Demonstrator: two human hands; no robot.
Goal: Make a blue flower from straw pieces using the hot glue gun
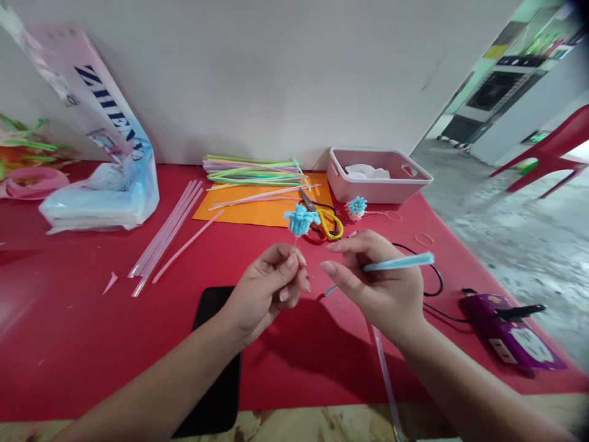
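Observation:
My left hand (271,282) is closed in a pinch on the thin stem of a small blue straw flower (300,220), which it holds upright above the red table (92,331). My right hand (377,279) is closed round a light blue straw (399,262) that sticks out to the right past my knuckles. The two hands are close together, fingertips a little apart. A black phone (214,368) lies under my left wrist.
Scissors with yellow handles (322,218) lie on an orange sheet (257,209) beside a pile of coloured straws (253,170). A second flower (356,207) sits before a pink-grey bin (380,178). Loose pink straws (168,236), a plastic bag (105,190) and a purple glue gun (506,325) surround them.

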